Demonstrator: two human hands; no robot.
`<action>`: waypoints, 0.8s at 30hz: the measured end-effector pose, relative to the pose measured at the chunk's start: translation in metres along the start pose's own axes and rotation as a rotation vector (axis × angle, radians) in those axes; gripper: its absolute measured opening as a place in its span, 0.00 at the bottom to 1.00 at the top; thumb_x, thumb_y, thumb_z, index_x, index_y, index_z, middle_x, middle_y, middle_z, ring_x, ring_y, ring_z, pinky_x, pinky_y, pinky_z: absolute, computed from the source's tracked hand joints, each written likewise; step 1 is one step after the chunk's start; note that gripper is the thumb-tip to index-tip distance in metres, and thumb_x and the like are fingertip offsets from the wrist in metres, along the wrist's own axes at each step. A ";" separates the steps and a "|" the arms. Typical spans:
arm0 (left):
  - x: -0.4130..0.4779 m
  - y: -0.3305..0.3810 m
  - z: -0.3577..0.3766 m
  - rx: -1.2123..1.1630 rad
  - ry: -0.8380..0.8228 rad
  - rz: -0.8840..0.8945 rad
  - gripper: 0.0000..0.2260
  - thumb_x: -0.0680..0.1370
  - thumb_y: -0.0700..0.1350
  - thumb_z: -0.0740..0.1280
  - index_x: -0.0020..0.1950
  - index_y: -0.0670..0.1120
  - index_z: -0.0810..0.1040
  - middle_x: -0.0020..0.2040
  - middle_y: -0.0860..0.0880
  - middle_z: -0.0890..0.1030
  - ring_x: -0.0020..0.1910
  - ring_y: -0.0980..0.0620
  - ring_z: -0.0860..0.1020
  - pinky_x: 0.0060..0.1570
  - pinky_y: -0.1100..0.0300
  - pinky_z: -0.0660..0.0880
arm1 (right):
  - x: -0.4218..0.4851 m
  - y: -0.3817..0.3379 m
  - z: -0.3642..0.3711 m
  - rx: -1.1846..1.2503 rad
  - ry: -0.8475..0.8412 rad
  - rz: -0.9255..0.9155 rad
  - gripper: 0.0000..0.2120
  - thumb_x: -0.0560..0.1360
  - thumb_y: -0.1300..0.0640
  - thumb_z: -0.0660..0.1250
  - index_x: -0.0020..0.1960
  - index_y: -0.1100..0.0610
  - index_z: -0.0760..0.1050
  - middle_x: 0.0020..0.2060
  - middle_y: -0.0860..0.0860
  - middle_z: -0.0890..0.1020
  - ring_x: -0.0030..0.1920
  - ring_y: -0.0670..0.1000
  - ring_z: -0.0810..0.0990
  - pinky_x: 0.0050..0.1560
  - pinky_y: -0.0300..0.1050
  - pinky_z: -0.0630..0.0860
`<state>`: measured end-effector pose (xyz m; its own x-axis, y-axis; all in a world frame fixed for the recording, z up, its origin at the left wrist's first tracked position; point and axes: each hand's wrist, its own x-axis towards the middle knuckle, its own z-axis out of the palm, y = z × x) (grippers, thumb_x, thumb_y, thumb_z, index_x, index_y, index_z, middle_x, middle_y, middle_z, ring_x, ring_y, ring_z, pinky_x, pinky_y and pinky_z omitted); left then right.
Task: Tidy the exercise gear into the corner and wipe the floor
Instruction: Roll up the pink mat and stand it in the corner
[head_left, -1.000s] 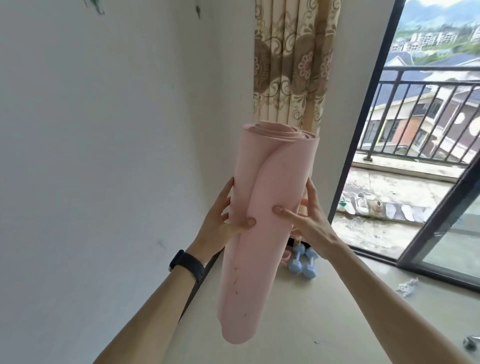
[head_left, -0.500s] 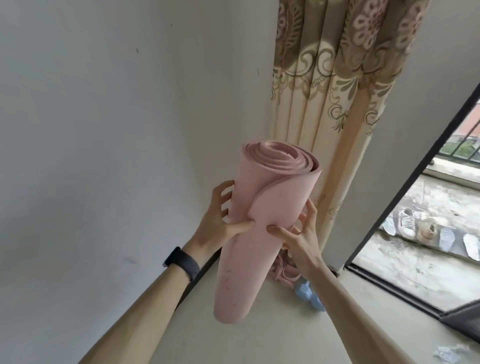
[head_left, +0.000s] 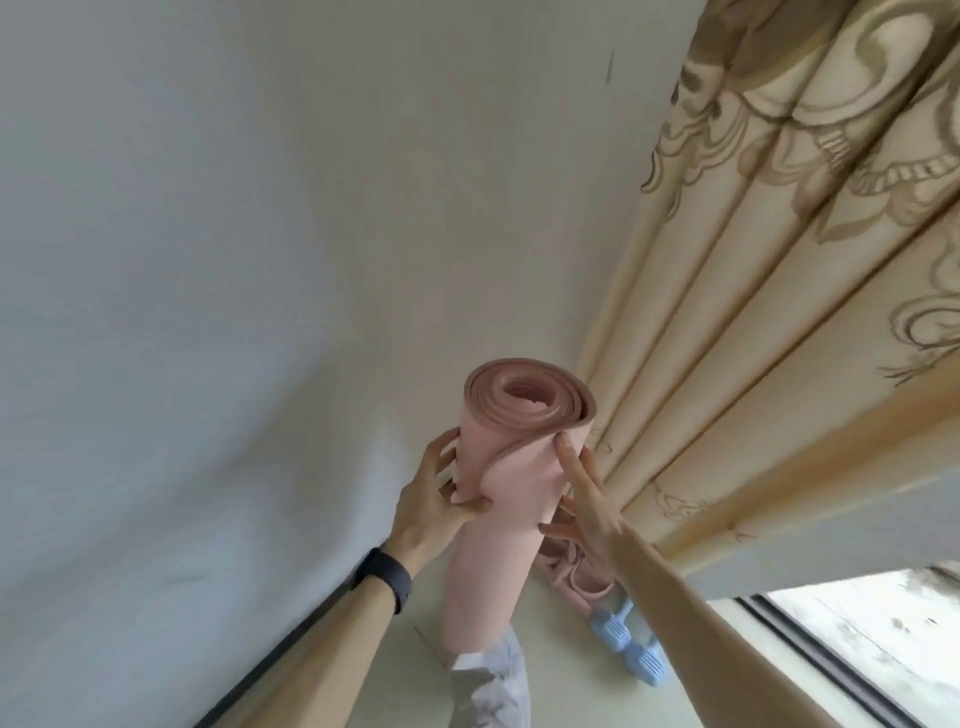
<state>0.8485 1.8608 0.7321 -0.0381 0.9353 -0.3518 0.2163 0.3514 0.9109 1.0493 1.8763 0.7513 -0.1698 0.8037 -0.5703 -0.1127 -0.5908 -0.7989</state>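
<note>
A rolled pink exercise mat (head_left: 498, 525) stands upright in the corner between the white wall and the curtain, its spiral top end facing me. My left hand (head_left: 434, 501), with a black wristband, grips the roll's left side just below the top, fingers curled round it and thumb on the front. My right hand (head_left: 589, 501) lies against the roll's right side with straight fingers, thumb touching the front. A grey trouser leg (head_left: 491, 680) hides the mat's bottom end. Two light blue dumbbells (head_left: 628, 647) lie on the floor to the right of the mat.
A folded pink item (head_left: 576, 579) lies behind the mat, against the curtain foot. The beige patterned curtain (head_left: 769, 322) hangs right of the corner. A dark skirting strip (head_left: 275, 670) runs along the white wall. The sliding door track (head_left: 831, 654) crosses the lower right.
The mat has come down and further into the corner, now more upright. My view has tilted down and closer. My right hand's fingers have straightened along the roll.
</note>
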 end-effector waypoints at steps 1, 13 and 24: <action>0.024 -0.006 0.004 0.004 -0.008 -0.018 0.40 0.66 0.41 0.80 0.67 0.71 0.66 0.61 0.67 0.75 0.58 0.55 0.80 0.60 0.49 0.79 | 0.025 -0.003 -0.002 0.029 0.040 0.042 0.50 0.61 0.22 0.65 0.77 0.36 0.51 0.78 0.44 0.57 0.76 0.59 0.61 0.56 0.64 0.79; 0.236 -0.104 0.074 0.178 0.062 -0.145 0.28 0.77 0.51 0.71 0.72 0.65 0.62 0.67 0.62 0.75 0.61 0.64 0.72 0.51 0.75 0.66 | 0.279 0.039 -0.057 0.087 0.250 0.245 0.23 0.72 0.42 0.72 0.64 0.34 0.68 0.65 0.45 0.76 0.63 0.54 0.77 0.45 0.50 0.82; 0.345 -0.152 0.123 -0.162 0.323 -0.375 0.19 0.77 0.59 0.68 0.63 0.61 0.64 0.57 0.57 0.78 0.54 0.51 0.81 0.52 0.47 0.80 | 0.384 0.097 -0.064 -0.029 0.213 0.397 0.36 0.77 0.37 0.65 0.79 0.37 0.49 0.76 0.49 0.66 0.56 0.57 0.80 0.54 0.55 0.82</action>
<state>0.9223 2.1250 0.4459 -0.3888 0.7001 -0.5989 -0.0225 0.6426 0.7658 1.0363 2.1319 0.4423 0.0109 0.5139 -0.8578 -0.0518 -0.8564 -0.5137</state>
